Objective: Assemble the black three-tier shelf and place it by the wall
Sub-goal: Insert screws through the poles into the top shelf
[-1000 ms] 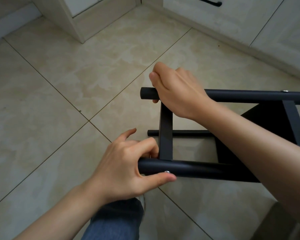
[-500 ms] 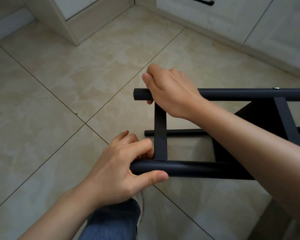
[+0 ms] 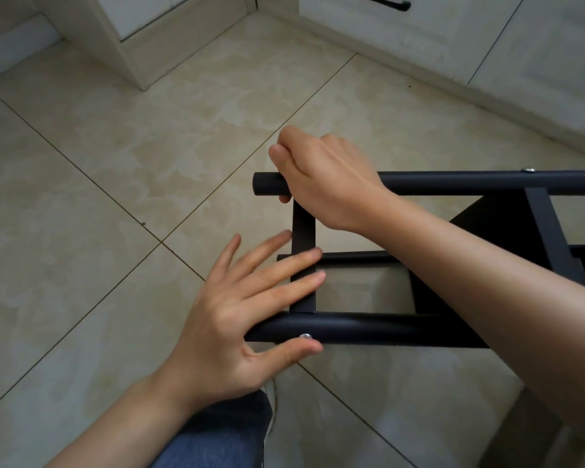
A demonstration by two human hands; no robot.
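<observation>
Black shelf frame [image 3: 551,238]: lies tipped over, tubes running across the view, low over the tiled floor [image 3: 115,197], short of the pale cabinets [image 3: 419,45] at the back; resting point out of sight.
Right hand [image 3: 325,177]: clamps over the far tube [image 3: 453,182] near its open end, fingers curled round it, steadying the frame.
Left hand [image 3: 247,315]: spreads wide, fingers [image 3: 277,271] straight and apart across the flat bar [image 3: 303,224], thumb lying under the near tube [image 3: 385,327]; grips nothing; slightly blurred, so contact hard to judge.
Screw [image 3: 306,336]: sits in the near tube, just above the thumb tip; second screw [image 3: 528,170] shows further along the far tube.
Panel [image 3: 487,238]: dark sheet between the tubes, partly behind the right forearm.
Step in hand: probably checking or finishing the end joint of flat bar and near tube; looks like late assembly, with bars and at least one panel already fixed.
Next move: likely calls for a firm left-hand hold on the near tube to match the right, then swinging the frame upright onto its feet before carrying it to the wall; needs balanced holds to avoid twisting the frame.
Risk: dropping the near side onto the tiles under a one-handed hold.
</observation>
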